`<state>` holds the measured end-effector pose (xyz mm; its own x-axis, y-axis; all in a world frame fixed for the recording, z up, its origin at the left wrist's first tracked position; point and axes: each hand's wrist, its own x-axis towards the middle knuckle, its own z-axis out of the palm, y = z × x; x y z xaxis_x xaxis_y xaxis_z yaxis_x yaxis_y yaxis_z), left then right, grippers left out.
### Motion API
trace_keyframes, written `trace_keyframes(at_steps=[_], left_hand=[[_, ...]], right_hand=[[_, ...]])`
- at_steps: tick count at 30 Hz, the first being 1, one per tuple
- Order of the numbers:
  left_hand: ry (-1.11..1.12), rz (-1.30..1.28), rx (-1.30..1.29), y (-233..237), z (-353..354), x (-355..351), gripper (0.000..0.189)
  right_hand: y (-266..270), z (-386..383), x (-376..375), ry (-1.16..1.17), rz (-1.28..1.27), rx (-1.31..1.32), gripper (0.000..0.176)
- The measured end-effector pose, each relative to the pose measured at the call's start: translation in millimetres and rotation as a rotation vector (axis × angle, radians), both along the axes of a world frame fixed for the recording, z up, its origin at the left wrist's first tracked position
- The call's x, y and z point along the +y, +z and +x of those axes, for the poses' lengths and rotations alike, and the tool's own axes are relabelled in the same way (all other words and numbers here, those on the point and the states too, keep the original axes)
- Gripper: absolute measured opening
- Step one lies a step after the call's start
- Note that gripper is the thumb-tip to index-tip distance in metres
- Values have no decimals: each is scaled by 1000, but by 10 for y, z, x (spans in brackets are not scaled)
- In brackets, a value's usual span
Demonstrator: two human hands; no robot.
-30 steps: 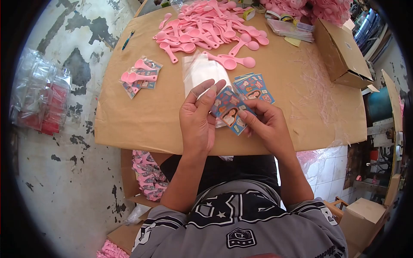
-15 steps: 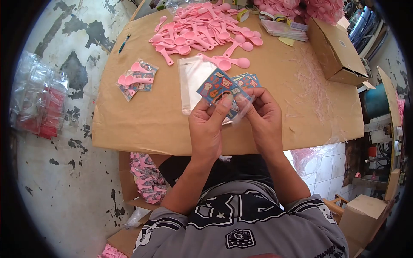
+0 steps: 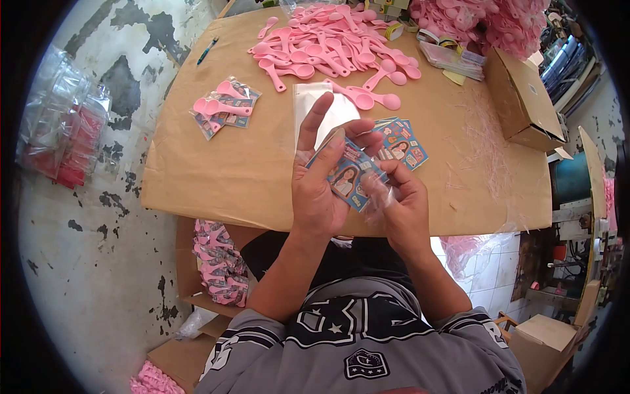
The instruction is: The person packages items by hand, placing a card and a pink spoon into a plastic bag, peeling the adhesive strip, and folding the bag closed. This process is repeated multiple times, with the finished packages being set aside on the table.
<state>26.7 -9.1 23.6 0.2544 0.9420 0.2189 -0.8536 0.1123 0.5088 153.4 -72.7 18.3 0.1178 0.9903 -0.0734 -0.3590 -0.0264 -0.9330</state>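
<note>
over table edge: left hand pinches sticker card, right hand seemingly pinches clear bag; spoon pile beyond.

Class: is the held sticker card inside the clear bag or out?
Mostly out: sticker card lies bare in left hand; only its lower corner meets right hand's clear bag.

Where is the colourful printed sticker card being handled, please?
Head view, centre: the colourful printed sticker card is held between the left hand and right hand, over the brown table, near the matching card stack.
</note>
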Motion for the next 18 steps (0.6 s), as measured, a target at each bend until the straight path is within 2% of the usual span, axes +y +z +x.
trace_keyframes(at_steps=[2,8,11,14,17,18], left_hand=[[-13,11,-29,-52,-29,34,56],[-39,-33,-25,-47,101,-45,50],[-48,-24,-13,-37,108,-49,46],[-25,-59,22,-40,108,-38,44],[1,-148,23,-62,74,5,42],[7,-182,17,-70,48,31,42]], right_hand=[[-5,26,-22,48,11,-57,16],[-91,-28,77,-57,22,-76,23],[-207,-66,145,-145,167,-168,31],[-260,-31,142,-246,292,-321,27],[33,44,116,-331,545,-872,42],[31,107,136,-283,646,-948,43]])
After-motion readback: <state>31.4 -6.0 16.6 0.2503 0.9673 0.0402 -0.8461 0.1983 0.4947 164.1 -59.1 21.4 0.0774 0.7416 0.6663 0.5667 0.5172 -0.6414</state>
